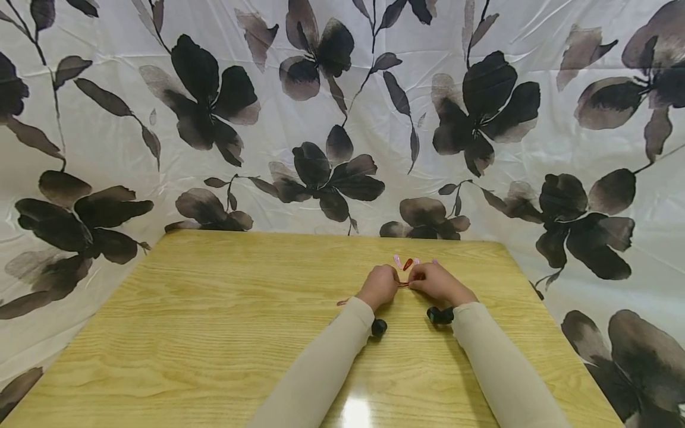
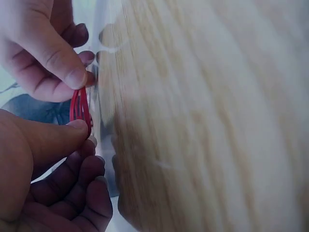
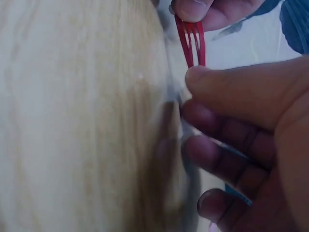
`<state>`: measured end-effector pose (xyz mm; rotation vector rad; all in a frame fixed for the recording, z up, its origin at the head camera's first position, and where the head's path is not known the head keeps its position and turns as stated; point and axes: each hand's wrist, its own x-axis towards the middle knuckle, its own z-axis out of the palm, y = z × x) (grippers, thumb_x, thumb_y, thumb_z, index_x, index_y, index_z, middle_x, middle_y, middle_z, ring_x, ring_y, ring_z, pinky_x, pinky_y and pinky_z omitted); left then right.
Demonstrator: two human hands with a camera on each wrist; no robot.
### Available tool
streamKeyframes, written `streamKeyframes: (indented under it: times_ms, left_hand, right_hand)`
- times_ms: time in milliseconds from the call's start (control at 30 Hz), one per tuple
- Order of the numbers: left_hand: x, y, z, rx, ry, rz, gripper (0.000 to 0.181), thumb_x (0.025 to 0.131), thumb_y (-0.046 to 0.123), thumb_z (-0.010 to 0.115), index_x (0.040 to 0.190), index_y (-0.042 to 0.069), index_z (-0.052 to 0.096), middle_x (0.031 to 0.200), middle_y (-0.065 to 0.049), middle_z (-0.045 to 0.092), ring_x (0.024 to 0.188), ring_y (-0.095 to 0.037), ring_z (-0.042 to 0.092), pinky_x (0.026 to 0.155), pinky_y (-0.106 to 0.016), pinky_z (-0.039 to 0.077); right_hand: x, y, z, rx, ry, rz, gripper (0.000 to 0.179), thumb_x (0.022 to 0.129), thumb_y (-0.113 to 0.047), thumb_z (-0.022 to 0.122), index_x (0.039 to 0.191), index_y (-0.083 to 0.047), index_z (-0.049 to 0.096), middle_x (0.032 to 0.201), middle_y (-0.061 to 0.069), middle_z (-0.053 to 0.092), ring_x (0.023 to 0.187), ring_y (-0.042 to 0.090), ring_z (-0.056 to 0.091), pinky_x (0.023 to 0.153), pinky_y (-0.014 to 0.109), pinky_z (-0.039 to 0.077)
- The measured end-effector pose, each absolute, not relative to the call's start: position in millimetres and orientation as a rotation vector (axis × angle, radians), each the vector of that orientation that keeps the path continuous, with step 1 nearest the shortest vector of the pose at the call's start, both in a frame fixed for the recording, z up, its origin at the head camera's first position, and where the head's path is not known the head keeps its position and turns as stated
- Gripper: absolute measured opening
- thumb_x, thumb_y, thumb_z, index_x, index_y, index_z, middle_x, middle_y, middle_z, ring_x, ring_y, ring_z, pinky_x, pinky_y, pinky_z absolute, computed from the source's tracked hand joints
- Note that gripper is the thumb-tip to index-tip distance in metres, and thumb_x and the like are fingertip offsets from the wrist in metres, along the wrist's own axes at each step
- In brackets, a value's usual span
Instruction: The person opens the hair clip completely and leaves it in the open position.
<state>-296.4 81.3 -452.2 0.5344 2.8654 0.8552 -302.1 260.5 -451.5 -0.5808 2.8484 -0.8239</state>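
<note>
A red snap hair clip [image 1: 404,284] spans the gap between the two hands, held just over the wooden table. My left hand [image 1: 381,286] pinches one end between thumb and forefinger. The other end is pinched by my right hand [image 1: 437,282]. Close up in the left wrist view, the clip [image 2: 80,108] shows its slim parallel bars. The right wrist view has the same clip [image 3: 190,43], with the right hand's other fingers loosely bent below it. Fingertips cover both ends of the clip.
Beyond the hands lie a pink clip [image 1: 397,260], a red clip [image 1: 408,264], another pink clip [image 1: 417,261] and a purplish clip [image 1: 434,261]. A reddish clip [image 1: 342,303] is left of the left forearm. The table [image 1: 241,297] meets a floral cloth [image 1: 332,119] behind.
</note>
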Motion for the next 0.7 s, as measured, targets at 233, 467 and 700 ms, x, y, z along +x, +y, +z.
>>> streamKeyframes:
  times_ms: [233, 467, 700]
  left_hand:
    - [-295.6, 72.5, -452.3, 0.537, 2.857, 0.924, 0.016, 0.093, 0.008, 0.058, 0.085, 0.010, 0.073, 0.085, -0.002, 0.070, 0.075, -0.013, 0.060, 0.069, -0.026, 0.050]
    - [-292.4, 65.6, -448.4, 0.534, 2.857, 0.975, 0.014, 0.091, 0.009, 0.061, 0.085, 0.011, 0.073, 0.085, -0.001, 0.070, 0.078, -0.013, 0.060, 0.072, -0.026, 0.050]
    - [-289.8, 58.2, -447.7, 0.569, 2.858, 1.036, 0.012, 0.090, 0.010, 0.064, 0.082, 0.011, 0.072, 0.082, 0.000, 0.069, 0.077, -0.011, 0.059, 0.073, -0.026, 0.050]
  right_hand:
    - [-296.1, 260.6, -458.6, -0.516, 2.773, -1.044, 0.005, 0.093, -0.015, 0.065, 0.091, -0.012, 0.068, 0.084, 0.001, 0.066, 0.073, 0.015, 0.052, 0.075, 0.034, 0.043]
    - [-292.1, 258.3, -462.3, -0.458, 2.674, -1.256, 0.006, 0.092, -0.014, 0.066, 0.093, -0.008, 0.069, 0.085, 0.006, 0.067, 0.070, 0.017, 0.053, 0.067, 0.029, 0.044]
    - [-288.0, 254.6, -463.7, -0.388, 2.645, -1.348, 0.008, 0.091, -0.017, 0.068, 0.093, -0.009, 0.070, 0.080, 0.005, 0.067, 0.062, 0.016, 0.051, 0.055, 0.027, 0.042]
